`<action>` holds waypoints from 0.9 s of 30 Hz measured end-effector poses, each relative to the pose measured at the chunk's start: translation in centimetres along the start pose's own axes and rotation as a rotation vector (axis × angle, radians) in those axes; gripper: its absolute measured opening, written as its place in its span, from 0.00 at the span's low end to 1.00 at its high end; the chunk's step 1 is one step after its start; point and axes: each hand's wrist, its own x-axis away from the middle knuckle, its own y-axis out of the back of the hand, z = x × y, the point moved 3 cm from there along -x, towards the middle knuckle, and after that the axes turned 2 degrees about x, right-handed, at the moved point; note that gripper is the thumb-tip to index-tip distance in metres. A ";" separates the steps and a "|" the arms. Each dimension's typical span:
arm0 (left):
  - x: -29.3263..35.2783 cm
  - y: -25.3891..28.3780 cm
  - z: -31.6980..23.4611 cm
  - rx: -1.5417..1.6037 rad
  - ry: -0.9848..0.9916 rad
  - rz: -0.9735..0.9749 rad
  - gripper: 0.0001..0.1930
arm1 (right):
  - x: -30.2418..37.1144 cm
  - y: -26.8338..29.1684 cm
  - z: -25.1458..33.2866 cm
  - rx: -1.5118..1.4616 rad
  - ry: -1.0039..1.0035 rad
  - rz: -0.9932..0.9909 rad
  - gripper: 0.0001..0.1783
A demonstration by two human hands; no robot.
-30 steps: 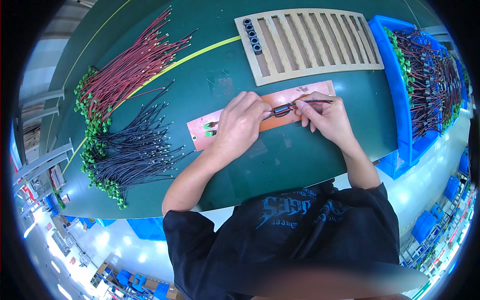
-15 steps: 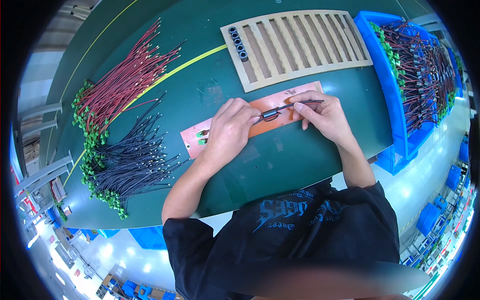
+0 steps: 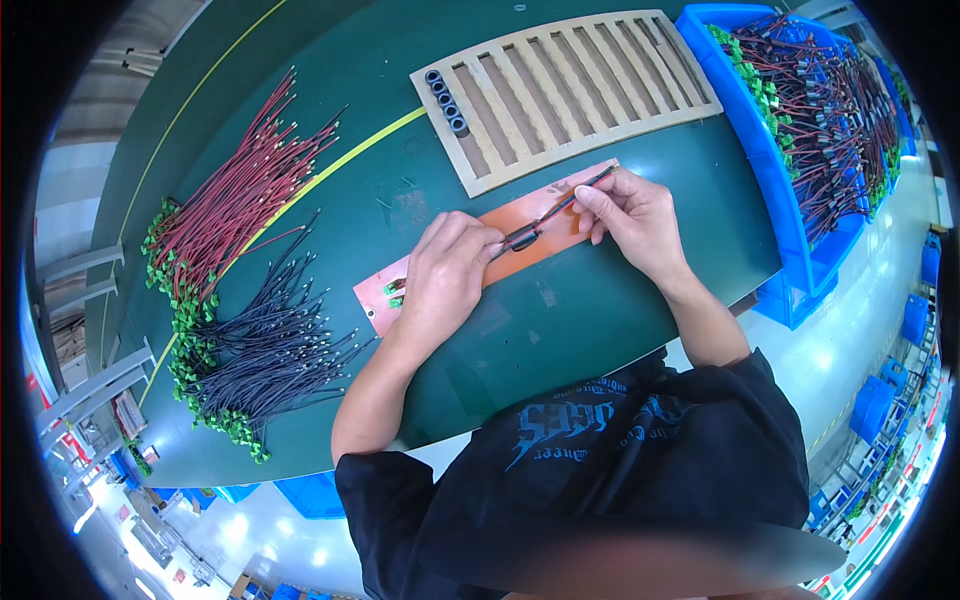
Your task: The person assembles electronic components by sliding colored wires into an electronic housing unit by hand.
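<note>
My left hand is closed over the left part of a red and black wire pair, its fingertips at the near end of a black ferrite core through which the wires run. A loop of wire bulges at the core's side. My right hand pinches the wires toward their free ends, thumb against forefinger. Beneath both hands lies a long orange-pink board, slanting up to the right. Two small green connectors rest on its left end, beside my left wrist.
Bundles of red wires and black wires with green connectors lie at the left. A slotted wooden tray stands beyond the board, several black cores in its left slot. At the right, a blue bin holds wire assemblies.
The wires' free end has swung upward in my right hand, so the wire pair and core now tilt more steeply. The whole view has turned and shifted slightly.
</note>
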 end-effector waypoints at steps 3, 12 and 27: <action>0.1 -0.1 0.2 0.004 0.003 -0.008 0.06 | 0.2 0.0 0.1 0.069 0.074 0.021 0.10; -0.4 -0.1 0.4 -0.013 -0.012 0.006 0.07 | -0.7 0.4 -0.3 0.074 0.098 0.099 0.11; -0.4 -0.2 0.5 -0.008 -0.008 0.000 0.07 | -0.3 -0.8 0.6 0.434 0.454 -0.064 0.04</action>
